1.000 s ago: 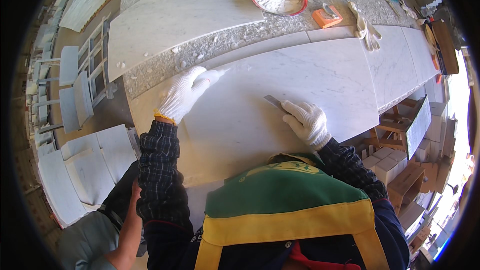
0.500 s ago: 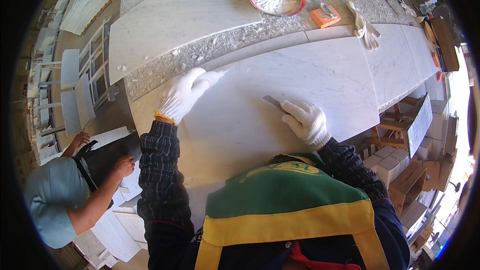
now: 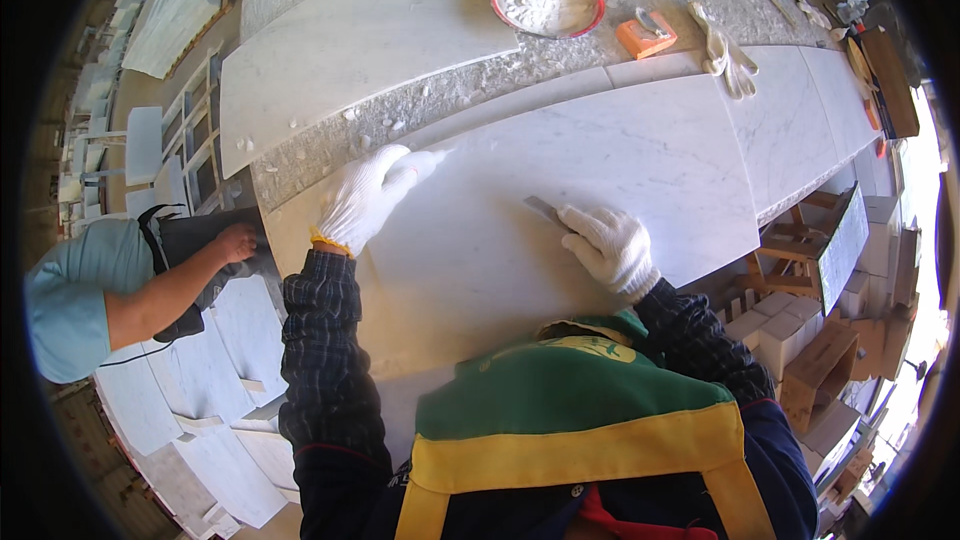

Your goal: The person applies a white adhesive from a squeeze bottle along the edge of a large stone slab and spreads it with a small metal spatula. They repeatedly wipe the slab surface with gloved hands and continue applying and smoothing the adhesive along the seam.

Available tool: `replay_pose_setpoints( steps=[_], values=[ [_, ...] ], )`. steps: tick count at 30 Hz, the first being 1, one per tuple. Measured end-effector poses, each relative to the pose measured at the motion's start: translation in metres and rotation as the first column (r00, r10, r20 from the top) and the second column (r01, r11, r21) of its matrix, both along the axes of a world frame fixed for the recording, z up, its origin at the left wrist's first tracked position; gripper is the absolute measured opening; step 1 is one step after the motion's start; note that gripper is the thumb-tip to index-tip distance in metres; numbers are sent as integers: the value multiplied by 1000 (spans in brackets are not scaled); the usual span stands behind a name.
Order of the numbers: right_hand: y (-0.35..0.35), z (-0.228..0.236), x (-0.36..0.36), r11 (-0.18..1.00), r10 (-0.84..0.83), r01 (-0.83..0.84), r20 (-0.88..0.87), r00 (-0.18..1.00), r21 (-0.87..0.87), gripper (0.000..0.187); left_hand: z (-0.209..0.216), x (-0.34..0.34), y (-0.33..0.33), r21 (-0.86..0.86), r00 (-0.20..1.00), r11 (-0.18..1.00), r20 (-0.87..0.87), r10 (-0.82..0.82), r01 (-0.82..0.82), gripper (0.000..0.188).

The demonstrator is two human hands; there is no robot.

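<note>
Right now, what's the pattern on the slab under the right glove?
Slab: whitish with faint grey veining; see the head view.

Bright light [image 3: 932,170] pours in at far right, beyond a wooden box [image 3: 815,380] and a wooden stand [image 3: 787,248]! Over left, a rack [image 3: 212,110] stands near brownish floor [image 3: 152,98].

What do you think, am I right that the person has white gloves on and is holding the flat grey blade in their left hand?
Not quite: the blade isn't in the left hand. The head view shows the flat grey blade in the right hand. The white gloves are just as you said.
</note>
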State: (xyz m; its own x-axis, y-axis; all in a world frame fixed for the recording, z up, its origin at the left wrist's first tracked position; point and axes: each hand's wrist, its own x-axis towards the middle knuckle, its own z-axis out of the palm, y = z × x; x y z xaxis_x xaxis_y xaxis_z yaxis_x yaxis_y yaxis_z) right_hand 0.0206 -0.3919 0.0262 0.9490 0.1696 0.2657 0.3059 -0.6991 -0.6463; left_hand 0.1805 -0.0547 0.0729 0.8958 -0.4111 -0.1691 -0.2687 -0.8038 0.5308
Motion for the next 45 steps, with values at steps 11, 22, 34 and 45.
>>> replay_pose_setpoints(
  steps=[11,22,34,45],
  values=[
    [-4,-4,-1,1000,22,-22,-47,999,-12,37,4,1,-4,-30,998,999,-61,34,-35,45],
    [-4,-6,-1,1000,21,-21,-36,999,0,38,3,4,-9,37,999,999,-34,31,-30,45],
    [-4,-9,-2,1000,10,-10,-5,1000,27,36,8,4,-14,55,998,998,-44,33,-31,45],
    [-3,-6,1,998,6,-10,80,997,55,33,14,1,-32,-29,996,1000,-84,-1,-2,43]
  ],
)
